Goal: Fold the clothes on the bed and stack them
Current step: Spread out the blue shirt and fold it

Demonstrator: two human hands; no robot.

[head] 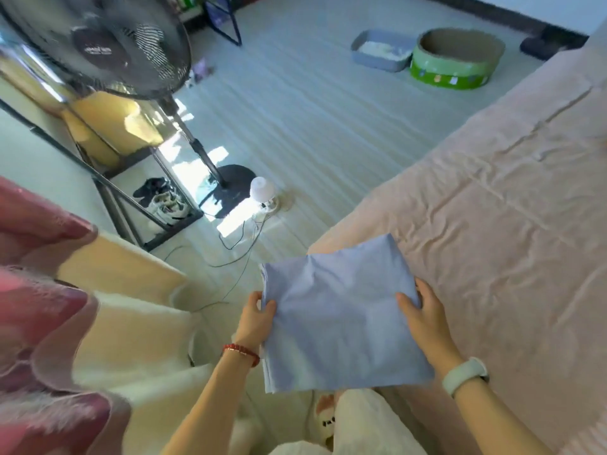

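Note:
A light blue garment point(338, 310), folded into a flat rectangle, is held in the air over the near corner of the bed point(492, 208). My left hand point(258, 315) grips its left edge, thumb on top. My right hand point(423, 310) grips its right edge the same way. The bed has a wrinkled pale pink sheet and fills the right side of the view. No other clothes show on the visible part of the bed.
A standing fan point(98, 44) rises at the left, its base point(235, 178) on the floor beside a small white lamp point(262, 190) and loose cables. A metal rack point(131, 178) holds shoes. Pink and cream fabric point(65, 307) hangs close at the left. A grey litter tray point(381, 50) and a green round box point(456, 60) sit far off.

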